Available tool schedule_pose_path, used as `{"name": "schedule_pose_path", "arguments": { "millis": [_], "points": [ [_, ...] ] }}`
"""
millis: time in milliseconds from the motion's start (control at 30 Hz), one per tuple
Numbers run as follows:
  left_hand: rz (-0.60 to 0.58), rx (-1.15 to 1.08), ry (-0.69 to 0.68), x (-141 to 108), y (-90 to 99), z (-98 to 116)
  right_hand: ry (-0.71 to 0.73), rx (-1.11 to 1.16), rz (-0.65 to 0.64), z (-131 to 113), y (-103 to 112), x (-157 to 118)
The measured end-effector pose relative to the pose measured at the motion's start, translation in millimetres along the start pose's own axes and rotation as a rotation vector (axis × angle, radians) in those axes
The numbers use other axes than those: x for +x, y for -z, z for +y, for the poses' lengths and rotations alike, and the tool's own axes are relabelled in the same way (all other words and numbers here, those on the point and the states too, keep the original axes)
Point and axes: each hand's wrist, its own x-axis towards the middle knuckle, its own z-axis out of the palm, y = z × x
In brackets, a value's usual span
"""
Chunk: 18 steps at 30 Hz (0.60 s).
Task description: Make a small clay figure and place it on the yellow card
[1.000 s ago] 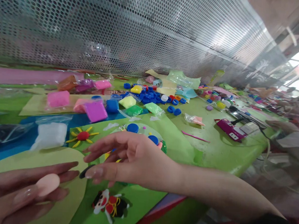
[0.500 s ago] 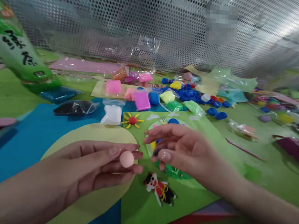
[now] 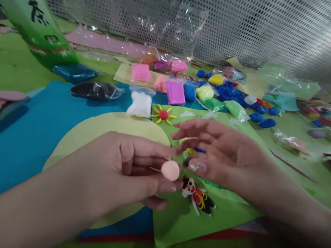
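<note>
If my left hand (image 3: 115, 169) squeezes harder, the pale pink clay ball (image 3: 170, 170) could dent; a slack grip could drop it toward the clay figure (image 3: 199, 195) on the green sheet (image 3: 173, 229). Brushing the dark piece (image 3: 186, 162) might smudge it. My left thumb and fingers close lightly around the ball; my right hand (image 3: 222, 153), loosely curled, holds the dark piece at its thumb tip, just right.

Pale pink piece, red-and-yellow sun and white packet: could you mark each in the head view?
Pale pink piece (image 3: 170, 170): head view, middle of its rounded face.
Red-and-yellow sun (image 3: 163, 115): head view, on its red centre.
White packet (image 3: 140, 104): head view, middle of its upper surface.
</note>
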Motion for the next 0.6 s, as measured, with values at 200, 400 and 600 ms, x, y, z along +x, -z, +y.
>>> {"name": "schedule_pose_path", "arguments": {
  "millis": [200, 400, 600],
  "points": [
    [-0.099, 0.317, -0.309, 3.0, 3.6, 5.8, 0.012, 0.094, 0.023, -3.1, -4.8, -2.7],
    [-0.091, 0.305, -0.397, -2.1, 1.0, 3.6, -0.063, 0.119, -0.019, -0.8, -3.7, -8.4],
    [-0.097, 0.483, -0.514, 0.1, 6.4, 2.2, -0.092, 0.156, -0.058, -4.2, -5.1, -10.8]
  ]
}}
